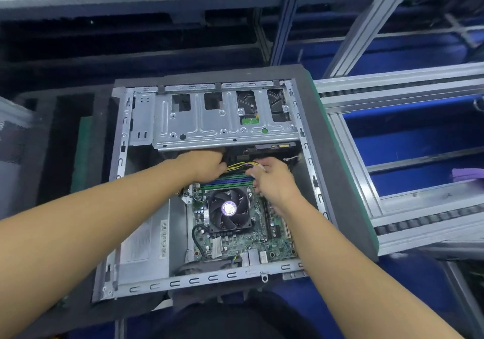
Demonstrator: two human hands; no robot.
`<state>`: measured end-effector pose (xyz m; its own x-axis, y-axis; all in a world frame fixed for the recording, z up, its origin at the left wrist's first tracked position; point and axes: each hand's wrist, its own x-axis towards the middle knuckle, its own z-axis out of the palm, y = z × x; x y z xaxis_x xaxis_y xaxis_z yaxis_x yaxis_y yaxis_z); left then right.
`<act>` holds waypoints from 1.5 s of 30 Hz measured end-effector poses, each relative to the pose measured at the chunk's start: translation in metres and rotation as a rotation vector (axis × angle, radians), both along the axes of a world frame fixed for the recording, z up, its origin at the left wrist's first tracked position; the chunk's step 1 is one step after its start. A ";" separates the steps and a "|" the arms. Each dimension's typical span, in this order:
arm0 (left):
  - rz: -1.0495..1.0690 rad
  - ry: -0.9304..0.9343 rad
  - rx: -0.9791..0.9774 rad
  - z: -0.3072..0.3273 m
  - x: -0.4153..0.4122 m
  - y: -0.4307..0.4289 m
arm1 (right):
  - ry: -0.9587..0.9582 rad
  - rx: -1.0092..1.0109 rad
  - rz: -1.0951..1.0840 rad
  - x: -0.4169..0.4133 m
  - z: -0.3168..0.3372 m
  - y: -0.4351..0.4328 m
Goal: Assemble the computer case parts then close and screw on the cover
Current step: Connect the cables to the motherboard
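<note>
An open grey computer case (119, 165) lies flat on a dark foam pad, its cover off. Inside are a green motherboard (235, 244) with a black CPU fan (229, 209), a power supply (146, 241) at the left and a metal drive cage (222, 121) at the far end. A bundle of yellow and black cables (239, 166) runs between my hands just below the cage. My left hand (203, 164) grips the bundle's left end, fingers curled under the cage edge. My right hand (272, 178) pinches the white connector end of the cables.
The foam pad (337, 171) has a green edge on the right. Aluminium frame rails and roller tracks (419, 223) stand to the right over blue bins. A purple cloth (468, 175) lies at far right. Dark foam trays sit to the left and behind.
</note>
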<state>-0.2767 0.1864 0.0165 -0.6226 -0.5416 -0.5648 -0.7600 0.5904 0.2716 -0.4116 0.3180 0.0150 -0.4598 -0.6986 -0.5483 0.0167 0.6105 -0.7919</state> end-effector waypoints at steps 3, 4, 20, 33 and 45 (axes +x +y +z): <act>-0.117 0.174 0.036 0.000 0.010 -0.003 | -0.022 -0.068 0.035 0.000 0.000 0.002; -0.131 0.194 0.027 0.003 0.012 -0.002 | -0.032 -0.074 0.043 0.000 -0.001 0.003; -0.218 0.217 0.008 0.001 0.007 0.003 | 0.613 -0.058 0.356 0.007 -0.004 -0.001; -0.046 0.161 -0.074 0.000 0.014 -0.002 | 0.690 0.029 0.326 0.010 -0.022 -0.028; 0.143 0.128 0.031 -0.005 0.011 -0.011 | 0.792 0.324 0.436 -0.007 -0.028 -0.045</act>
